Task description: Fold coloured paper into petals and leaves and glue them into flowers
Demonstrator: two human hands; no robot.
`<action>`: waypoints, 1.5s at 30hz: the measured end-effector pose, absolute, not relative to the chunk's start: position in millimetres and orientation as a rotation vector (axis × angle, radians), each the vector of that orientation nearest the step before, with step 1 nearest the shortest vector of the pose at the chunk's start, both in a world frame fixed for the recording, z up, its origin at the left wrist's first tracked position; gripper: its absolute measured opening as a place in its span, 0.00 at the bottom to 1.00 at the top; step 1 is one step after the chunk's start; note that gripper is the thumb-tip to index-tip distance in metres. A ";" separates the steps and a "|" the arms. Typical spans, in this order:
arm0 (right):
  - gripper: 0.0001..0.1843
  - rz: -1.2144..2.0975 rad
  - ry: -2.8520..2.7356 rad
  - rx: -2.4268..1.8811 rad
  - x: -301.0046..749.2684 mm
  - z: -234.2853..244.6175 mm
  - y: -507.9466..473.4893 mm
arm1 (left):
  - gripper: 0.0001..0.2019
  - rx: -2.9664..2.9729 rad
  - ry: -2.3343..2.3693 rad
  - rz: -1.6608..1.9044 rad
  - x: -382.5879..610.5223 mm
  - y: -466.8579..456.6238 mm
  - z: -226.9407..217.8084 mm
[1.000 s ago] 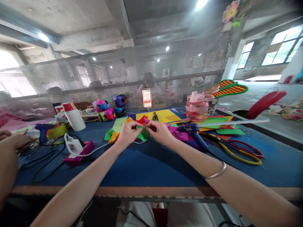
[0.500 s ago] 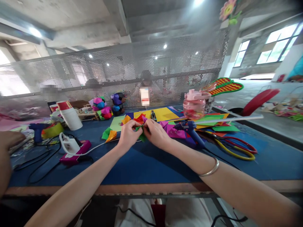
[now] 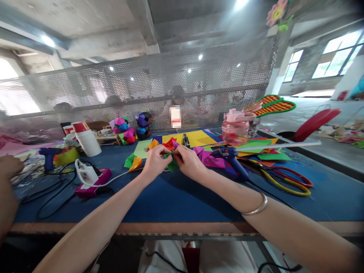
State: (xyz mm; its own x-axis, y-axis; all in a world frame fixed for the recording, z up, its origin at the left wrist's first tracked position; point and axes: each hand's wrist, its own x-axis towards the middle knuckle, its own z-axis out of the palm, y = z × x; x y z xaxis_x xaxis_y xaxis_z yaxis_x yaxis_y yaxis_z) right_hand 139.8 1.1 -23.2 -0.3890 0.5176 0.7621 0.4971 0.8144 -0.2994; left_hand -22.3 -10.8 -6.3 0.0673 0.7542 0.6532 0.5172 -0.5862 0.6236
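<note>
Both my hands meet over the middle of the blue table, pinching a piece of folded green paper point(image 3: 172, 165) between the fingertips. My left hand point(image 3: 156, 162) is closed on its left side, and my right hand point(image 3: 190, 162) grips it from the right. Fingers cover much of the paper, so its full shape is hidden. Just behind lie folded red paper point(image 3: 170, 144) and other bright pieces. Left of my hands sit an orange folded piece point(image 3: 135, 163) and a green one point(image 3: 129, 160). Purple folded paper point(image 3: 210, 158) lies to the right.
On the right are a blue glue gun point(image 3: 231, 161), scissors point(image 3: 287, 180) and a pink jug point(image 3: 234, 128). A power strip point(image 3: 92, 185) with cables, stacked paper cups point(image 3: 87, 141) and another person's hand point(image 3: 11, 168) are at left. A stapler point(image 3: 185, 140) lies behind my hands.
The whole view has shifted slightly, with things appearing a little further right and lower. My hands keep the same pinch on the green paper, and its lower part shows slightly more.
</note>
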 end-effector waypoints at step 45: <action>0.02 0.363 -1.842 -1.131 143.4 -18.6 6.8 | 0.10 1.930 1.178 1.555 -22.7 1.3 -10.2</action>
